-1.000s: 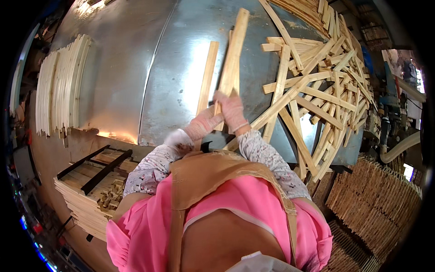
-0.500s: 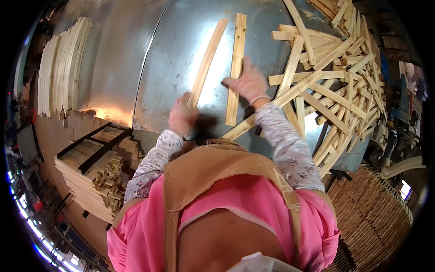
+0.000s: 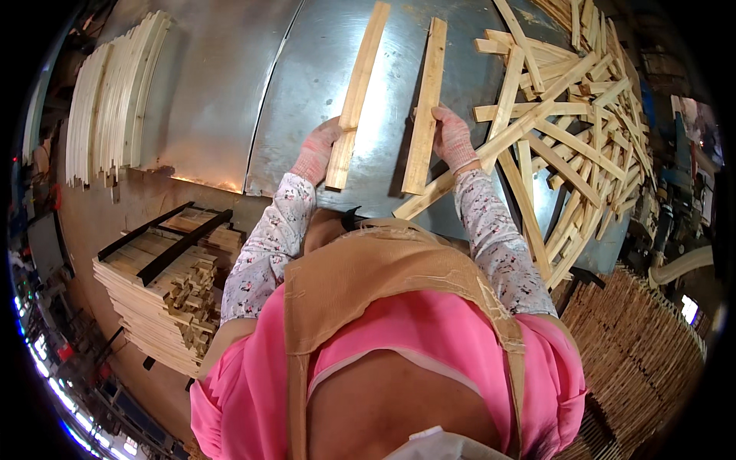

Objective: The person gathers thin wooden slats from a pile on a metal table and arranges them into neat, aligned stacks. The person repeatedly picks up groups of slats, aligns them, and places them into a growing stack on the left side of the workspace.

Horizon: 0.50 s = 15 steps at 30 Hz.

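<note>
My left hand [image 3: 317, 150], in a thin pinkish work glove, is closed on the lower part of a pale wooden slat [image 3: 362, 84]. That slat slants away from me over the metal tabletop [image 3: 307, 80]. A second wooden slat [image 3: 427, 100] stands roughly parallel to its right, with a dark shadow along its left side. My right hand [image 3: 454, 138], gloved alike, grips it from its right edge around mid-length. Some fingers of both hands are hidden behind the wood. A gap of bare metal separates the two slats.
A large jumbled heap of wooden slats [image 3: 575, 146] covers the table's right side. One long slat [image 3: 491, 149] juts from it toward my front. At the left lies a neat row of slats [image 3: 115, 100]. Stacked wood [image 3: 153, 299] with black bars stands lower left, more slats [image 3: 636, 345] lower right.
Both slats have shifted to the right in view. My left hand has moved up along its slat, which now shows a broader face. My right hand's spread fingers have closed on the other slat.
</note>
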### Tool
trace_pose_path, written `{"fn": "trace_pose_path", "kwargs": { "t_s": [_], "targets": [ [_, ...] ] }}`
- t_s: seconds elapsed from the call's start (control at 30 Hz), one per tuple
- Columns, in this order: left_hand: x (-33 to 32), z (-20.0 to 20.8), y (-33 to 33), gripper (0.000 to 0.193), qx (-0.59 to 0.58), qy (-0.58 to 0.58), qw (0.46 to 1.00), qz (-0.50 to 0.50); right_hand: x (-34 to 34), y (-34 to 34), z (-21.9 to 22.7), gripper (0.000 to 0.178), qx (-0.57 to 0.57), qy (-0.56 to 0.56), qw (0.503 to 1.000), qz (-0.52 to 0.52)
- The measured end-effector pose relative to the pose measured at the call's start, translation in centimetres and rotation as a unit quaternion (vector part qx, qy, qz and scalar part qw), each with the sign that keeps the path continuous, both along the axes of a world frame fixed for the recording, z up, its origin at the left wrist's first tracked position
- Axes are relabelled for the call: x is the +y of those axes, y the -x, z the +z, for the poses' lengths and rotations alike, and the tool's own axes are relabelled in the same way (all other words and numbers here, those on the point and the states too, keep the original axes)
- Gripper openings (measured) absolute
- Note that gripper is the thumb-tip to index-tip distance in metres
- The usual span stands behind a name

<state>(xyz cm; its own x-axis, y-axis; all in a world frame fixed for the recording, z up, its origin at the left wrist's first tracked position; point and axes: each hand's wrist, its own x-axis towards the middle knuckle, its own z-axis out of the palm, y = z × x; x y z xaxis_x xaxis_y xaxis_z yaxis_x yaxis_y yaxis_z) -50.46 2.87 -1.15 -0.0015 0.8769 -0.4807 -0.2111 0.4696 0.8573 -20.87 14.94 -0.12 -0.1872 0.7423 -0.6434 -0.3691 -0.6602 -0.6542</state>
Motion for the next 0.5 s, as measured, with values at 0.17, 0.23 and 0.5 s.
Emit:
{"fn": "trace_pose_path", "kwargs": {
  "t_s": [0.17, 0.23, 0.5],
  "targets": [
    [-2.3, 0.5, -2.6, 0.075, 0.262, -0.027, 0.964, 0.027, -3.6, 2.1, 1.6, 0.044, 0.061, -0.011, 0.998, -0.017],
    [-2.9, 0.5, -5.0, 0.095, 0.043, -0.078, 0.994, 0.056, -5.3, 3.8, 2.1, 0.028, -0.223, -0.249, 0.921, 0.202],
    [-5.3, 3.1, 6.1, 0.081, 0.411, 0.002, 0.910, -0.041, -10.6, -5.5, 0.7, 0.059, -0.514, -0.161, 0.837, -0.096]
  ]
}}
